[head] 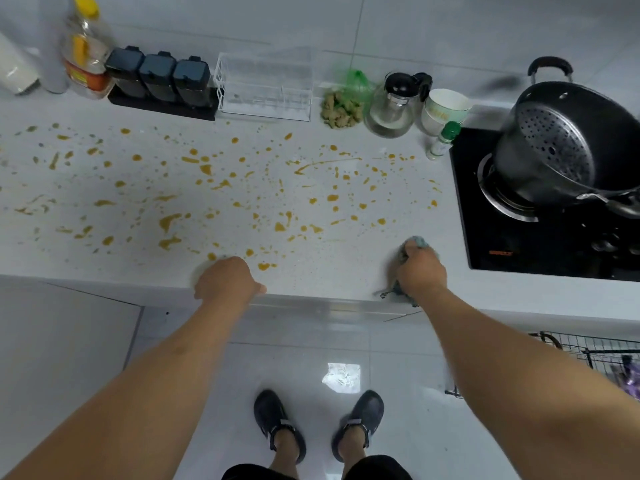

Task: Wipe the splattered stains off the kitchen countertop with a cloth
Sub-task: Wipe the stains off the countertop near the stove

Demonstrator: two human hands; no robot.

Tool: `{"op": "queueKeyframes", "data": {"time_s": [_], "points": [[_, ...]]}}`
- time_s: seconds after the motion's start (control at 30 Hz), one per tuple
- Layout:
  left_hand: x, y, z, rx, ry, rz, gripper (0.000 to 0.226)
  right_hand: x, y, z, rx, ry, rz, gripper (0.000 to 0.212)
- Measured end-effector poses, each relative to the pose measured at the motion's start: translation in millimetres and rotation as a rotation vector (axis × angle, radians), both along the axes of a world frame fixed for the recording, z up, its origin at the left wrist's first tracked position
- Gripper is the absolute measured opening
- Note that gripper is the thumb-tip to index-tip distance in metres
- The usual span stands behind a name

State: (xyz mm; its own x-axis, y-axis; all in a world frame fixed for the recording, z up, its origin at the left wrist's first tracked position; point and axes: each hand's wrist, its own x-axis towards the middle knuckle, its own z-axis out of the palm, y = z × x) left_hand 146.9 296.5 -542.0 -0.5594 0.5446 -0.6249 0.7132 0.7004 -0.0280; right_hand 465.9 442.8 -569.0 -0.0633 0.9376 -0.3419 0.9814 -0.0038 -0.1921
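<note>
Orange-brown stains [214, 188] spatter the white counter [346, 271] from its left end almost to the black cooktop [540, 244]. Right hand [420, 273] has its fingers curled round a bunched grey-green cloth [417, 242], pressed on the counter near the front edge, just left of the cooktop. Left hand [225, 277] rests knuckles-up at the counter's front edge, thumb along the rim; whether its fingers are curled under I cannot tell, and it holds nothing visible. Along the back wall stand an oil bottle [85, 50], three dark seasoning jars [159, 77], a clear rack [265, 86], ginger [341, 109] and a glass pot [394, 105]. A steamer pot [568, 140] sits on the burner.
</note>
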Motion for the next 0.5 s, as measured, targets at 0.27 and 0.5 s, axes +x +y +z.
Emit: {"op": "queueKeyframes", "data": {"time_s": [0.27,0.5], "points": [[2,1,1,-0.002,0.038,0.039,0.056,-31,-57,-2,-0.109,0.172,0.283,0.059],[2,0,-4,0.014,0.060,0.037,0.055,57,3,14,-0.083,0.066,-0.109,0.034]]}}
